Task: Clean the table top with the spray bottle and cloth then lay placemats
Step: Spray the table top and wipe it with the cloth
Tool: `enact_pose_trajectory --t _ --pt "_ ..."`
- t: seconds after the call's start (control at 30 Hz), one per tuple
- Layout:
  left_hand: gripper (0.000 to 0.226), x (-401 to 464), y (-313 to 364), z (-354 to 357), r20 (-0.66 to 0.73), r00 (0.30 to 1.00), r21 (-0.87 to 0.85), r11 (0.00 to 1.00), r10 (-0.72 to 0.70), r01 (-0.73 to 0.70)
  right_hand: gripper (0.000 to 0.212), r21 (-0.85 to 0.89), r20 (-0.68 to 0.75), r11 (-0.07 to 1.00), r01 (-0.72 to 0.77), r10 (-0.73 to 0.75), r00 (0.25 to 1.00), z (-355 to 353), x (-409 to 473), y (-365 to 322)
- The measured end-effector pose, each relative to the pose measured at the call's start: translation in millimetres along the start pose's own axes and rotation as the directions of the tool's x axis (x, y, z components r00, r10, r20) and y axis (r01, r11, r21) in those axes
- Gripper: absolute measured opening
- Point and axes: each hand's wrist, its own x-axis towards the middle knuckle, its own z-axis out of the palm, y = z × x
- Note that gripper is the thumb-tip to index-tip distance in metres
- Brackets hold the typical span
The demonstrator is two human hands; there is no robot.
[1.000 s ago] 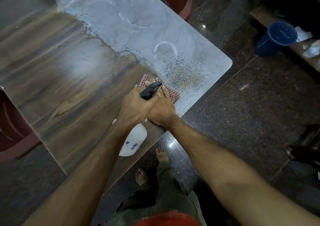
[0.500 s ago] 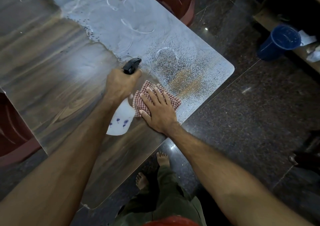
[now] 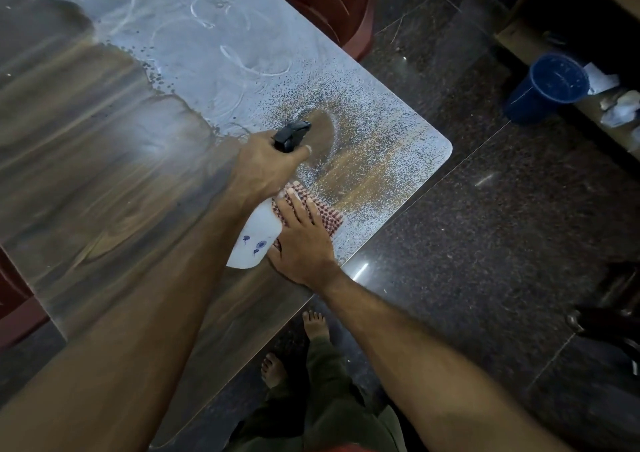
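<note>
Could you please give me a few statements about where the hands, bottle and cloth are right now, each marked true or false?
1. The left hand grips the spray bottle by its black trigger head. True.
2. The right hand is lifted clear of the checked cloth. False: its straight fingers press flat on the cloth.
3. The cloth lies near the table's rounded corner. True.
4. The table corner ahead of the nozzle is dry. False: it is speckled with fine spray droplets.
5. A blue bucket stands on the table. False: it stands off the table, at the upper right of the view.
</note>
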Motion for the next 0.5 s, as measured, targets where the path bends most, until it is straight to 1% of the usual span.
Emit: enact_pose_trajectory --t 0.03,0.07,0.1,0.13,0.17,0.2,0.27,0.33,0.37,0.47,0.5 --pt "0.031 1.1 5.4 3.9 0.016 1.0 0.004 1.0 0.019 -0.019 0.064 0.04 -0.07 0.999 0.004 -0.001 0.998 -1.6 -1.7 -0.6" --pt "0.026 2.5 11.5 7.8 0.034 0.999 0.009 1.0 0.029 -0.03 0.059 0.061 -0.171 0.998 0.017 -0.006 0.985 -3.3 -4.1 -0.3" --pt "0.021 4.3 16.7 12.1 0.054 0.998 0.021 0.999 0.039 -0.04 0.062 0.076 -0.281 0.997 0.021 0.002 0.96 -5.7 -6.0 -0.8" --pt "0.019 5.7 21.3 16.6 0.078 0.996 0.042 0.998 0.049 -0.053 0.075 0.098 -0.376 0.995 0.013 0.025 0.926 -8.2 -7.1 -2.0" --pt "0.019 6.7 25.2 21.4 0.1 0.993 0.063 0.996 0.059 -0.066 0.086 0.122 -0.437 0.992 0.01 0.044 0.899 -9.7 -7.6 -2.4" --pt "0.021 6.8 28.2 25.2 0.116 0.991 0.078 0.994 0.066 -0.075 0.089 0.135 -0.461 0.991 0.014 0.05 0.886 -8.4 -6.7 -3.1" --pt "0.026 7.5 31.1 28.5 0.127 0.989 0.094 0.992 0.072 -0.084 0.084 0.111 -0.451 0.994 0.02 0.033 0.892 -4.6 -5.1 -3.4" --pt "0.027 7.7 29.6 26.2 0.142 0.988 0.093 0.993 0.056 -0.069 0.087 0.149 -0.422 0.988 0.032 0.034 0.906 0.7 -5.2 -0.4" --pt "0.028 7.9 27.5 23.5 0.144 0.988 0.077 0.995 0.047 -0.059 0.085 0.164 -0.387 0.986 0.035 0.031 0.922 1.2 -5.3 0.4" --pt "0.033 4.3 19.4 11.1 0.101 0.994 -0.032 0.999 0.044 -0.041 0.06 0.088 -0.226 0.996 0.029 -0.008 0.974 -0.5 -4.0 3.3" --pt "0.031 2.2 15.8 5.3 0.076 0.996 -0.068 0.997 0.048 -0.043 0.06 0.059 -0.167 0.998 0.018 -0.008 0.986 -0.7 -4.3 5.9"
